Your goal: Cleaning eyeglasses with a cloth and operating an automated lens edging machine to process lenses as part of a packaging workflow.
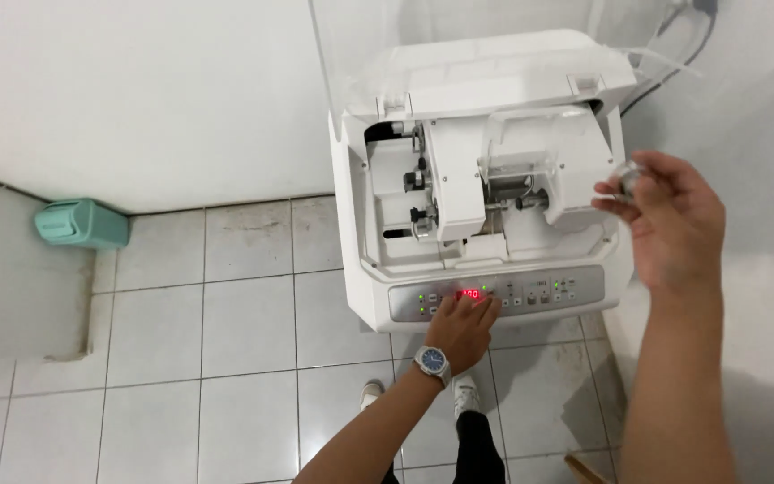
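A white machine [365,233] with an open clear lid stands in front of me, its metal shafts and clamps exposed in a white chamber. My left hand [464,327], with a wristwatch, presses fingertips on the grey control panel [575,289] just below a small red display. My right hand [669,220] is raised at the machine's right side and pinches a small round clear lens [627,178] between thumb and fingers, close to the chamber's right wall.
A teal plastic container [82,223] lies on the tiled floor [244,332] at the left, by a white wall. A hose and cables [674,49] run behind the machine at the top right. My feet show below the panel.
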